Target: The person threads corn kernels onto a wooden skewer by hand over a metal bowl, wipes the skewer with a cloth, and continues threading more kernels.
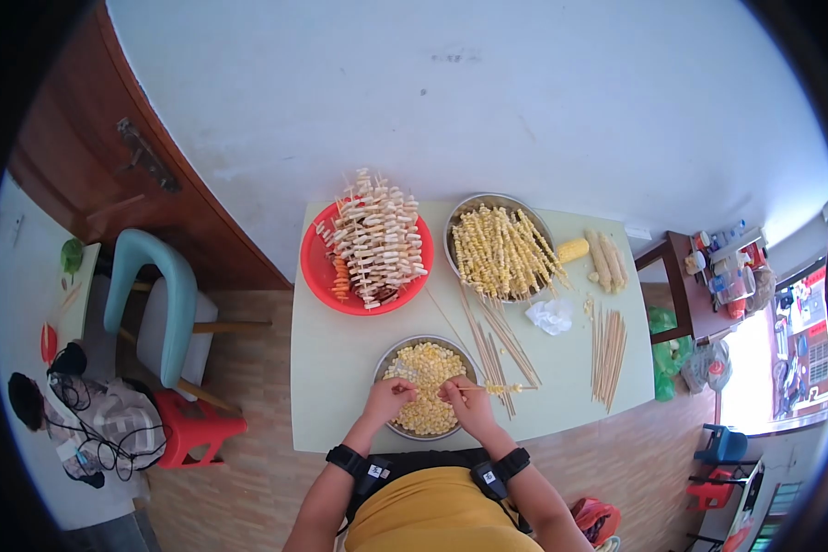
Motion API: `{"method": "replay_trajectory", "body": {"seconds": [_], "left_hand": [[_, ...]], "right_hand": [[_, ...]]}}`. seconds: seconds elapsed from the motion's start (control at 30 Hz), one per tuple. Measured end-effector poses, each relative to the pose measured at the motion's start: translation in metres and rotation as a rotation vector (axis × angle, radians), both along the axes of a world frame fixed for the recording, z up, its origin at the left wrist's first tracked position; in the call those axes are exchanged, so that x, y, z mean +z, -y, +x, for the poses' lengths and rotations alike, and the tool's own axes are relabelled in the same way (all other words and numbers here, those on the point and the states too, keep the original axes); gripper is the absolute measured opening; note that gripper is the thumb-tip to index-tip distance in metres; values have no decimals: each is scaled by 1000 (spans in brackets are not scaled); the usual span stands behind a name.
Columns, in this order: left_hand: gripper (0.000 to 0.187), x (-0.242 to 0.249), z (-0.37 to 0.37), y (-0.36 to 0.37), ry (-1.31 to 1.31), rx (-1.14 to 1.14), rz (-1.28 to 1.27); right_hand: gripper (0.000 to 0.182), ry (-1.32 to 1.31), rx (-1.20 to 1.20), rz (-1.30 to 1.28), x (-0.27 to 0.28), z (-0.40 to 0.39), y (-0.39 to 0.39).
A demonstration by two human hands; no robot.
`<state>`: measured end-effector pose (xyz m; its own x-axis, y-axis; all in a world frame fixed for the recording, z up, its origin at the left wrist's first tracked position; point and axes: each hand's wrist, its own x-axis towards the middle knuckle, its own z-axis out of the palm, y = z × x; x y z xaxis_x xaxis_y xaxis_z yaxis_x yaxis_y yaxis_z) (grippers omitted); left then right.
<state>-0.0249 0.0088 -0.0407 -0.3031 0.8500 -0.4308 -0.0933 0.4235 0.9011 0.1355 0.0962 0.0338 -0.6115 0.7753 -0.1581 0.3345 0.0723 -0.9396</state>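
Observation:
A metal bowl (425,426) of loose yellow corn kernels stands at the table's front edge, with both hands over it. My right hand (466,401) is closed round one end of a thin wooden skewer (526,387), which points to the right. Several kernels are threaded on the skewer, to the right of the fingers. My left hand (391,399) is over the bowl's left part, its fingers pinched together; whether a kernel is between them is too small to tell. The hands are apart. Behind the bowl and to its right lie bare skewers (504,336).
At the back are a red bowl (315,288) of pale skewered pieces and a metal bowl (452,267) of corn skewers. To their right lie a yellow cob (572,249), pale cobs (606,261), crumpled white tissue (550,316) and more skewers (608,357). A chair (177,322) stands left.

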Motion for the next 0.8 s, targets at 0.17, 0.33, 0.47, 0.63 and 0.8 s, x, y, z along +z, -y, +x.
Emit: {"method": "replay_trajectory", "body": {"seconds": [0.17, 0.33, 0.47, 0.63, 0.8], "left_hand": [[13, -8, -1, 1, 11, 65, 28], [12, 3, 1, 0, 82, 138, 53], [13, 8, 0, -2, 75, 118, 53], [12, 7, 1, -2, 77, 130, 77], [11, 1, 5, -1, 67, 173, 122]], "right_hand": [[20, -31, 66, 63, 7, -7, 2], [20, -1, 88, 62, 7, -8, 3], [20, -5, 92, 84, 8, -8, 3], [20, -20, 94, 93, 11, -9, 2], [20, -3, 131, 174, 14, -9, 1]]}}
